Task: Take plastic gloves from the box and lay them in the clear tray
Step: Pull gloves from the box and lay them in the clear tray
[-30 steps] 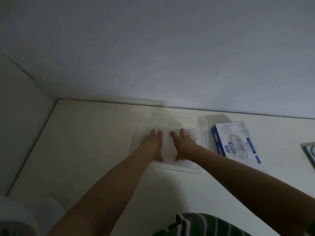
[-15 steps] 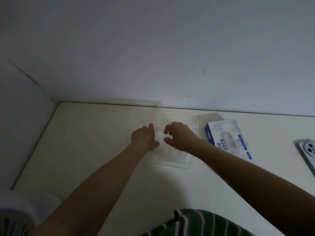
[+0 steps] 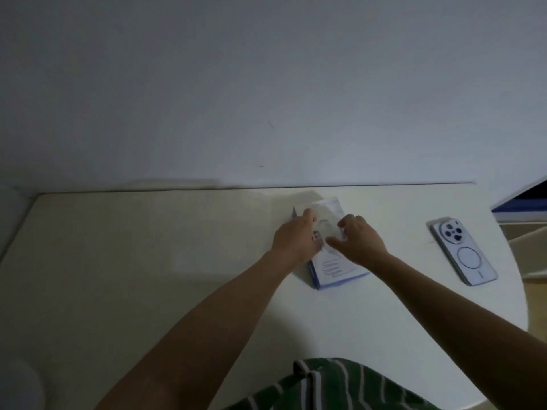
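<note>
The light is dim; a plain grey-white wall [image 3: 266, 84] fills the upper half of the frame, with a small dark mark or two on it; a second wall closes the corner at the far left. Below it lies a pale cream counter [image 3: 148, 291]; its far edge meets the wall in a straight line and its right edge curves round towards the lower right. Past that curve, at the right edge of the frame, there is light wood; above it, in the upper right, sits a dark shape with a blue band, too cut off to name.

The box [image 3: 334, 270], white with blue edges, lies flat on the counter right of centre, near the wall; both hands are on it, close together but not touching. The left hand [image 3: 296, 241] rests on the box's left part, fingers fairly straight and reaching towards its far edge. The right hand [image 3: 359, 244] hovers over the pale oval opening [image 3: 325, 227], thumb and fingers curled towards each other; the blur hides whether they pinch a glove.

A phone [image 3: 463, 253] lies on its face on the counter, well right of the box; a green striped shirt [image 3: 325, 386] shows at the bottom edge.
</note>
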A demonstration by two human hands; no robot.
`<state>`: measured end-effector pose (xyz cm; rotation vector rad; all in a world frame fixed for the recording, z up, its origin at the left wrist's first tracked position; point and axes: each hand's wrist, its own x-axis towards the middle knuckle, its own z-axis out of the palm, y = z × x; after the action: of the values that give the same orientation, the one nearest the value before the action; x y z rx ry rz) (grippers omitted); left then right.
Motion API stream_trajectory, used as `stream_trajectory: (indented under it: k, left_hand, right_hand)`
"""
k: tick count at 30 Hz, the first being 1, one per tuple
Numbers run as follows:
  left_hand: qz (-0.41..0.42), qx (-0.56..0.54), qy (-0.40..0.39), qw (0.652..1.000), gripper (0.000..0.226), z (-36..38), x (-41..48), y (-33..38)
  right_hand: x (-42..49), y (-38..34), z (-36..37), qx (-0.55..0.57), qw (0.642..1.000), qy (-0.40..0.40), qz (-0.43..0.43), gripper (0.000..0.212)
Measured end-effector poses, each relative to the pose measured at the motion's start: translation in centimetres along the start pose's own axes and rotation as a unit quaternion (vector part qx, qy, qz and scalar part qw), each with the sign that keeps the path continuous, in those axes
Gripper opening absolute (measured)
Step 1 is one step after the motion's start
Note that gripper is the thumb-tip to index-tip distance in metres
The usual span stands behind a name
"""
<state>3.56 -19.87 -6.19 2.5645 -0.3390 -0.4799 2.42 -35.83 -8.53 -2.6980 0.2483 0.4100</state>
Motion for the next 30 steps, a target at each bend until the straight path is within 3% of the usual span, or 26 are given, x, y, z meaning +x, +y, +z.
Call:
stream_trajectory:
  k: [3, 8, 11, 16, 22, 25, 27, 30]
  left_hand:
    - [-0.035, 0.012, -0.043, 0.998, 0.068, 2.1, 0.6, -0.2]
    - [-0.063, 0.065, -0.063, 0.994, 0.07, 3.0, 1.3, 0.3]
    - [-0.068, 0.075, -0.054, 0.993, 0.073, 3.1, 1.8, 0.7]
    - [-0.066, 0.07, -0.057, 0.994, 0.079, 3.2, 2.0, 0.5]
    - [-0.055, 0.079, -0.075, 0.992, 0.075, 3.1, 2.0, 0.0]
    - [-0.07, -0.022, -0.063, 0.995, 0.052, 2.4, 2.4, -0.2]
    - [-0.108, -0.195, -0.025, 0.974, 0.038, 1.1, 2.5, 0.0]
    - [-0.147, -0.486, -0.005, 0.861, 0.029, -0.9, 2.2, 1.0]
  right_hand:
    - [0.4, 0.5, 0.9, 0.034, 0.999, 0.007, -0.017, 0.018]
    - [0.7, 1.0, 0.1, 0.187, 0.982, -0.006, -0.02, 0.014]
    - [-0.1, 1.2, -1.1, 0.355, 0.935, -0.015, -0.011, 0.013]
    - [-0.6, 0.7, -3.6, 0.526, 0.849, 0.037, -0.037, 0.018]
    - [-1.3, 0.2, -6.7, 0.595, 0.797, 0.096, -0.041, 0.019]
    - [-1.9, 0.1, -6.9, 0.605, 0.794, 0.049, -0.025, 0.024]
    - [-2.3, 0.0, -6.5, 0.613, 0.79, 0.014, 0.008, 0.023]
    - [-2.6, -0.4, -5.9, 0.641, 0.765, -0.019, 0.064, 0.023]
